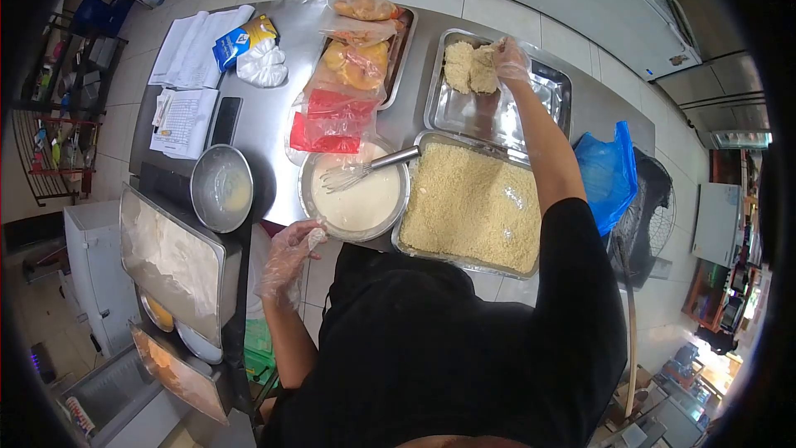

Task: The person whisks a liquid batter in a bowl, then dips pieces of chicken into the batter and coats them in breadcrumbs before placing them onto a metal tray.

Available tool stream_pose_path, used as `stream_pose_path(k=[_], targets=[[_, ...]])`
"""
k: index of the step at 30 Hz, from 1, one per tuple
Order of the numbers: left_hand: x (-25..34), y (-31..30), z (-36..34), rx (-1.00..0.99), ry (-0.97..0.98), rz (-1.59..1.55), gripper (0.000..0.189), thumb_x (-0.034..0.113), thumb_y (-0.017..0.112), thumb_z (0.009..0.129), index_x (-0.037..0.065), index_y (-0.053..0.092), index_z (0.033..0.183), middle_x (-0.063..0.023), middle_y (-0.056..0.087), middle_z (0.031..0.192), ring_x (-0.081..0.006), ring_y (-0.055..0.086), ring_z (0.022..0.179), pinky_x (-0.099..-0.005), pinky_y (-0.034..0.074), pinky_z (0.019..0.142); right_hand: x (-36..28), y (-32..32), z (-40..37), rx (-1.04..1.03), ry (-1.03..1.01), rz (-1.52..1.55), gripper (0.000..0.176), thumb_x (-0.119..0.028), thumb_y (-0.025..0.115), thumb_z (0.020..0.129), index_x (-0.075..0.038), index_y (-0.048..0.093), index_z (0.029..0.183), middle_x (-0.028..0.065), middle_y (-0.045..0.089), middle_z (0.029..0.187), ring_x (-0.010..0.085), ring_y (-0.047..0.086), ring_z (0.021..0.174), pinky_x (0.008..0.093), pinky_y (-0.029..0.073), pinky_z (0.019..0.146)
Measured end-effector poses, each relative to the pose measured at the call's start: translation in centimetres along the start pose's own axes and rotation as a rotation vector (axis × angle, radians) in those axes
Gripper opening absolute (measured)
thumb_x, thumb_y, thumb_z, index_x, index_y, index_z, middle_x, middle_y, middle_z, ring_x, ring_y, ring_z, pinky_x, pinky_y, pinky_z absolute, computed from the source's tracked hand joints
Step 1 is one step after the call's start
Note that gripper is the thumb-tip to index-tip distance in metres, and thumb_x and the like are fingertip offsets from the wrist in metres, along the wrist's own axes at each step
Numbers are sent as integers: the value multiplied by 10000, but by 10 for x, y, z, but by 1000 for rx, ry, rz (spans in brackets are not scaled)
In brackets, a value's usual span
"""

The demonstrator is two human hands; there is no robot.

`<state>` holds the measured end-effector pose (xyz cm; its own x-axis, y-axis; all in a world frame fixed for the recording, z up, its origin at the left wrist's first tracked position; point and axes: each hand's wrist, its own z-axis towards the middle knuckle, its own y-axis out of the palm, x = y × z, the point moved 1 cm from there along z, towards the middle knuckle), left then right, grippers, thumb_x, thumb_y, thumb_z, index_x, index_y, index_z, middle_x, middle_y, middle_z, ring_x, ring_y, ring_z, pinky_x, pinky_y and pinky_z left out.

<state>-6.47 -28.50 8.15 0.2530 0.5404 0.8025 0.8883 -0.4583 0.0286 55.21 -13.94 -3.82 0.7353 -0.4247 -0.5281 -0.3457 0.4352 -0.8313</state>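
Observation:
My right hand [510, 61], in a clear plastic glove, is over the upper metal tray [543, 108], its fingers on a crumb-coated piece [483, 71]. Another coated piece [457, 67] lies beside it at the left. My left hand [290, 255], also gloved, is at the lower left rim of a bowl of pale batter [356, 203], fingers bent, with a whitish bit at the fingertips. A whisk [356, 172] rests in that bowl, its handle over the rim. A tray of breadcrumbs [468, 203] stands right of the bowl.
Bagged raw pieces [356, 65] lie on a tray behind the bowl. Papers [186, 120], a phone [225, 121], a blue-yellow packet [245, 40] and a metal bowl [221, 189] are at the left. A flour pan [170, 261] is lower left, a blue bag [605, 174] at the right.

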Motion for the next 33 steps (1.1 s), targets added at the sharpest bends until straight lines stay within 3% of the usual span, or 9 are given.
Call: stream_pose_path(k=[2, 9, 11, 14, 16, 20, 26, 28, 33], targets=[[0, 2, 1, 2, -5, 0, 412, 248, 727, 925, 23, 611, 1250, -90, 693, 1159, -164, 667, 969, -283, 544, 723, -11, -8, -5, -90, 20, -130, 260, -245, 591, 915, -103, 562, 1130, 254, 681, 990, 438, 655, 971, 530, 489, 819], [2, -3, 12, -36, -3, 33, 422, 257, 704, 944, 23, 596, 1278, -91, 676, 1200, -156, 661, 998, -286, 546, 744, 9, 2, -16, -196, -121, -231, 340, -300, 567, 933, -157, 584, 1241, 230, 688, 1047, 433, 647, 1021, 513, 506, 877], [1, -8, 16, -38, 0, 26, 420, 258, 696, 949, 22, 596, 1282, -88, 673, 1200, -154, 660, 1000, -279, 544, 743, 10, -6, -41, 103, -372, -301, 346, -340, 547, 952, -142, 587, 1233, 221, 693, 1049, 414, 650, 1021, 505, 490, 879], [7, -12, 22, -70, 16, 38, 408, 249, 681, 960, 17, 600, 1285, -82, 666, 1189, -148, 654, 1000, -261, 539, 741, 13, -14, -59, 179, -450, -281, 330, -330, 579, 941, -132, 614, 1202, 209, 698, 1055, 388, 662, 1011, 493, 507, 874], [11, -15, 25, -107, 23, 69, 404, 250, 675, 965, 14, 601, 1284, -81, 666, 1183, -141, 650, 995, -253, 537, 741, -4, -32, -65, -17, -153, -148, 337, -320, 635, 916, -123, 636, 1190, 193, 705, 1055, 364, 677, 966, 460, 529, 848], [20, -28, 34, -126, 57, 66, 420, 273, 680, 962, 14, 602, 1283, -74, 671, 1169, -134, 646, 980, -263, 534, 735, -50, -34, -80, -74, -93, 61, 439, -281, 669, 896, -63, 618, 1273, 178, 719, 1024, 290, 700, 890, 397, 538, 789], [50, -46, 69, 123, 109, 218, 390, 315, 689, 928, 20, 684, 1183, -86, 722, 1041, -158, 664, 907, -312, 526, 738, -248, -58, -195, -561, 197, 683, 318, -144, 676, 936, -39, 668, 1236, 80, 727, 1107, 174, 685, 961, 283, 534, 867], [61, -60, 93, 308, 377, 441, 373, 312, 702, 896, 35, 699, 1145, -133, 735, 1008, -230, 698, 889, -370, 532, 793, -282, -50, -230, -644, 20, 735, 303, -98, 672, 912, -38, 687, 1208, 85, 737, 1068, 174, 686, 932, 291, 541, 849], [95, -73, 125, 286, 462, 588, 341, 233, 713, 854, 50, 700, 1141, -149, 726, 931, -243, 694, 857, -364, 542, 797, -304, 18, -275, -556, -266, 421, 336, -39, 659, 837, -67, 712, 1168, 124, 727, 1053, 223, 684, 907, 348, 541, 825]])
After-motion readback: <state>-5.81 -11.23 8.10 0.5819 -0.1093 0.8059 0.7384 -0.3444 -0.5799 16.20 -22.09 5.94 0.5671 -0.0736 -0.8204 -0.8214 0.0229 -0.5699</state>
